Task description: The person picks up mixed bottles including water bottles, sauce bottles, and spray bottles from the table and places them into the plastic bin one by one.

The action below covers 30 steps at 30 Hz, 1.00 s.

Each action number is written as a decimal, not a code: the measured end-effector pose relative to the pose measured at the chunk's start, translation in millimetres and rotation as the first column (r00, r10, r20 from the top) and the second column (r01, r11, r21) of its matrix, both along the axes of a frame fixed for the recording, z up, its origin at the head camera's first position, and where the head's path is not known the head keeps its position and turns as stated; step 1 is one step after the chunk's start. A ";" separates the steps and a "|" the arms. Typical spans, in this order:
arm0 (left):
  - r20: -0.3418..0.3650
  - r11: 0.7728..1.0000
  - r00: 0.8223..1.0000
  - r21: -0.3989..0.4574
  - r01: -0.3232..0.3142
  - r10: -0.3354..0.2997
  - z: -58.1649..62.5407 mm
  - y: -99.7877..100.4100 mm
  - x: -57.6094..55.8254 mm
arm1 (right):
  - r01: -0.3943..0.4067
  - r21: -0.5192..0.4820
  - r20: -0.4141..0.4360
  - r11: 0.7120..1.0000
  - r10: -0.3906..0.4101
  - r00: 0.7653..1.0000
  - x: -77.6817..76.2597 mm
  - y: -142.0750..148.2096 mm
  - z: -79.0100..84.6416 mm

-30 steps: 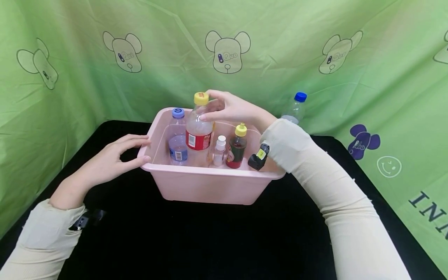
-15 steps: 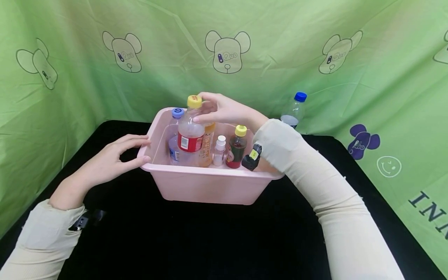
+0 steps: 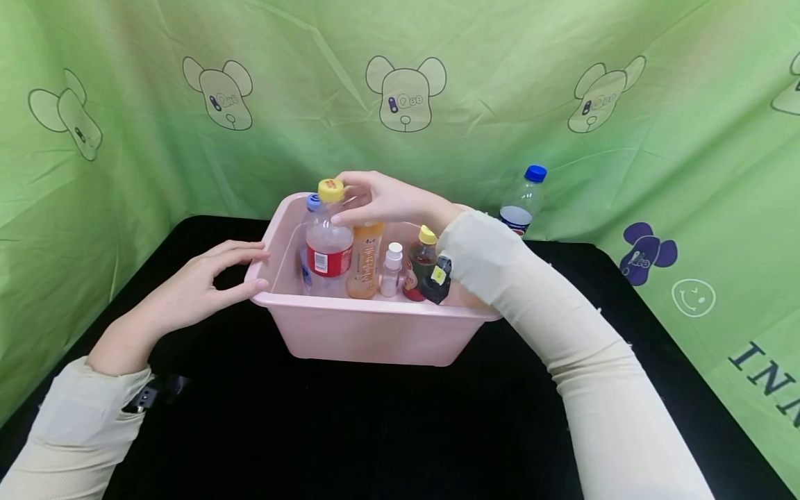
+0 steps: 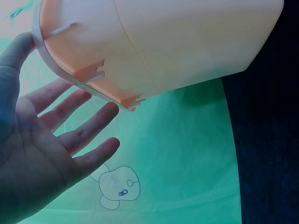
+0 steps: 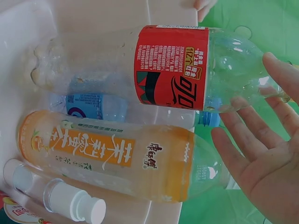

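My right hand (image 3: pixel 390 203) pinches a clear plastic cola bottle (image 3: pixel 329 261) at its upper part, below the yellow cap. The bottle has a red label and stands upright inside a pink plastic basin (image 3: pixel 375 332). Behind it, partly hidden, is a blue-capped water bottle (image 3: pixel 312 203). Just right of it stands a tea bottle with an orange label (image 5: pixel 100 144), close to my lower fingers in the right wrist view. My left hand (image 3: pixel 196 283) touches the basin's left rim with thumb and forefinger; its other fingers extend freely in the left wrist view.
A small white-capped bottle (image 3: pixel 392 271) and a yellow-capped bottle of dark liquid (image 3: pixel 415 274) also stand in the basin. Outside, at back right, is a clear bottle with a blue cap (image 3: pixel 523 200). Green printed cloth (image 3: pixel 487 90) hangs around the black-covered table (image 3: pixel 375 430).
My right hand has moved left and slightly down with the cola bottle. The orange-labelled tea bottle now shows, while the blue-capped water bottle is more covered. My left hand has stayed put.
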<state>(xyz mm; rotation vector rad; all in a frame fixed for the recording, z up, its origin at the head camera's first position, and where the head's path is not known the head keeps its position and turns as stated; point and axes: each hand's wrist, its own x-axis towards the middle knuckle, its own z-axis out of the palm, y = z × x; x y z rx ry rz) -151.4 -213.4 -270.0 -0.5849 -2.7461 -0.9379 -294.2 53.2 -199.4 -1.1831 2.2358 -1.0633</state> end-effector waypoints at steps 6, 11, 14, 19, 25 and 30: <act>-0.010 1.000 1.000 -0.014 -0.005 0.004 -0.3 0.1 0.2 | -0.022 0.023 -0.016 0.999 0.023 1.000 -1.2 -8.4 -2.1; -0.009 1.000 1.000 -0.013 -0.002 0.002 -0.8 0.3 -0.4 | -0.028 0.043 -0.033 0.999 0.029 0.999 0.3 -13.8 -0.6; -0.004 1.000 1.000 -0.012 -0.001 0.001 -0.3 -0.1 -0.6 | -0.019 0.059 -0.032 0.998 0.021 0.999 1.2 -16.1 0.8; -0.005 1.000 1.000 -0.012 -0.004 0.004 0.1 -0.4 -0.4 | -0.015 0.064 -0.032 0.998 0.017 0.999 1.5 -19.5 2.1; -0.006 1.000 1.000 -0.010 -0.003 0.003 0.1 -1.0 -0.7 | -0.013 0.057 -0.019 0.998 0.014 1.000 2.0 -24.1 2.2; 0.005 1.000 1.000 -0.006 0.000 0.000 -0.2 -1.0 -0.9 | -0.009 0.072 -0.015 0.997 0.010 1.000 1.9 -26.5 1.7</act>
